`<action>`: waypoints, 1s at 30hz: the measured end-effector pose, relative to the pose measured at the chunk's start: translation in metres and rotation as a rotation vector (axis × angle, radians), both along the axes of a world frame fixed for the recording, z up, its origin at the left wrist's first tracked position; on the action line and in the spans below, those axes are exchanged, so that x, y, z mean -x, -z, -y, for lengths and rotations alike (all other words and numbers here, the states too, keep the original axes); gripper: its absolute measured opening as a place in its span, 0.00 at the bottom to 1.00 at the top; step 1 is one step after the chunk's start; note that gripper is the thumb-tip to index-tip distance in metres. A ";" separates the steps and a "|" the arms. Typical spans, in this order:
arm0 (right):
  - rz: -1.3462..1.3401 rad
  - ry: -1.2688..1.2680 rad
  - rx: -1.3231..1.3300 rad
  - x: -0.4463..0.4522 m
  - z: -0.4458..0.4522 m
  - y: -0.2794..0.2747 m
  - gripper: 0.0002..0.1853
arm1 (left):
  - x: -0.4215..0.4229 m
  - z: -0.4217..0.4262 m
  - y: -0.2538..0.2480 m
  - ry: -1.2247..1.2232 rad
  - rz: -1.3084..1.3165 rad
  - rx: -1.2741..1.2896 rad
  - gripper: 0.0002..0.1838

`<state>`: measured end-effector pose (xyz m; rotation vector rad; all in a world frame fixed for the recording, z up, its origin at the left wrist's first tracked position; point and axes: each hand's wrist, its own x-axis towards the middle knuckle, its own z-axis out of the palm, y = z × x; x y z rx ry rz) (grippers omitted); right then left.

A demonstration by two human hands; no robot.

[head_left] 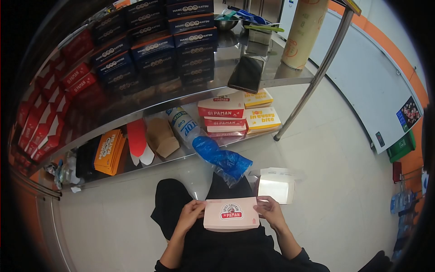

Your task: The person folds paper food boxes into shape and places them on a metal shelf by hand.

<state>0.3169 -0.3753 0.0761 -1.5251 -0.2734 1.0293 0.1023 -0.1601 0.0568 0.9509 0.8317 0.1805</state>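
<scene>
A pale pink food box (231,221) with a "Spicy Chicken Si Paman" print lies level over my lap. My left hand (192,213) pinches its upper left corner. On the other side, my right hand (269,211) grips the upper right corner with thumb and fingers. The lid looks closed; the box's underside is hidden. Just beyond my right hand, an open white box (275,187) sits on the floor. A blue plastic bag (222,156) hangs off the lower shelf ahead of my knees.
Dark "Mangkok Katsu" boxes (195,38) and red boxes (43,120) are stacked on the steel table (154,97), with a phone (247,75) at its edge. Below are Si Paman boxes (221,112), yellow boxes (263,119) and orange flat cartons (108,152). A table leg (312,72) stands right.
</scene>
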 end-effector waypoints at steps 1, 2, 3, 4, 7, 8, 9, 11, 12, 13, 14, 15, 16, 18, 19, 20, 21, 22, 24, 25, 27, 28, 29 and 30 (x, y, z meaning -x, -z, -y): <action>-0.039 0.034 0.066 0.000 -0.002 0.001 0.14 | -0.001 0.003 0.008 0.024 -0.059 -0.138 0.18; -0.077 0.071 0.132 0.001 -0.002 0.002 0.15 | -0.001 0.006 0.015 0.050 -0.117 -0.276 0.18; -0.076 0.075 0.132 -0.001 -0.001 0.003 0.15 | -0.002 0.007 0.019 0.017 -0.073 -0.242 0.18; -0.131 0.067 0.178 -0.003 0.000 0.004 0.16 | -0.002 0.007 0.019 0.019 -0.072 -0.243 0.18; -0.214 0.054 0.234 -0.006 -0.001 -0.002 0.17 | 0.000 0.009 0.020 0.015 -0.124 -0.166 0.13; -0.238 0.049 0.241 -0.007 -0.002 -0.005 0.16 | 0.000 0.012 0.020 -0.004 -0.120 -0.149 0.13; -0.240 0.051 0.241 -0.009 -0.001 -0.002 0.16 | 0.000 0.013 0.021 -0.024 -0.114 -0.134 0.12; -0.347 -0.014 0.212 -0.017 0.000 0.006 0.13 | 0.001 0.012 0.030 -0.022 -0.055 -0.145 0.12; -0.349 -0.018 0.213 -0.018 0.000 0.007 0.13 | 0.002 0.012 0.032 -0.021 0.004 -0.155 0.11; -0.330 -0.060 0.173 -0.019 0.001 0.008 0.13 | 0.003 0.012 0.034 -0.025 0.003 -0.154 0.11; -0.311 -0.102 0.133 -0.019 0.002 0.009 0.12 | 0.002 0.013 0.033 -0.045 0.007 -0.133 0.11; -0.311 -0.103 0.135 -0.017 0.002 0.010 0.12 | 0.001 0.014 0.031 -0.064 0.012 -0.113 0.11; -0.190 -0.089 0.134 -0.012 0.000 0.011 0.13 | -0.001 0.017 0.028 -0.065 0.012 -0.111 0.11; -0.072 -0.076 0.134 -0.001 -0.001 0.014 0.14 | -0.003 0.023 0.022 -0.188 -0.074 -0.171 0.14; 0.102 -0.024 0.055 0.006 -0.001 0.017 0.15 | -0.001 0.024 0.027 -0.188 -0.076 -0.171 0.14; 0.276 0.030 -0.024 0.011 0.000 0.020 0.15 | 0.004 0.025 0.037 -0.106 -0.120 -0.300 0.18; 0.275 0.031 -0.023 0.014 0.001 0.025 0.15 | 0.006 0.027 0.039 -0.023 -0.163 -0.428 0.22; 0.391 0.031 -0.047 0.017 0.002 0.031 0.17 | 0.007 0.031 0.040 -0.021 -0.164 -0.427 0.22; 0.506 0.034 -0.064 0.020 0.007 0.035 0.18 | 0.007 0.043 0.036 -0.038 0.102 -0.345 0.30; 0.447 0.058 -0.043 0.021 0.009 0.034 0.19 | 0.009 0.046 0.029 0.021 0.136 -0.340 0.34; 0.386 0.079 -0.024 0.021 0.010 0.033 0.21 | 0.008 0.049 0.012 0.041 0.178 -0.336 0.35; 0.367 0.059 -0.035 0.018 0.010 0.031 0.20 | 0.007 0.050 0.007 0.058 0.219 -0.333 0.36; 0.348 0.039 -0.044 0.015 0.011 0.029 0.19 | 0.007 0.048 0.013 0.056 0.219 -0.331 0.36; 0.349 0.038 -0.046 0.008 0.013 0.028 0.19 | 0.005 0.043 0.025 0.084 0.207 -0.490 0.35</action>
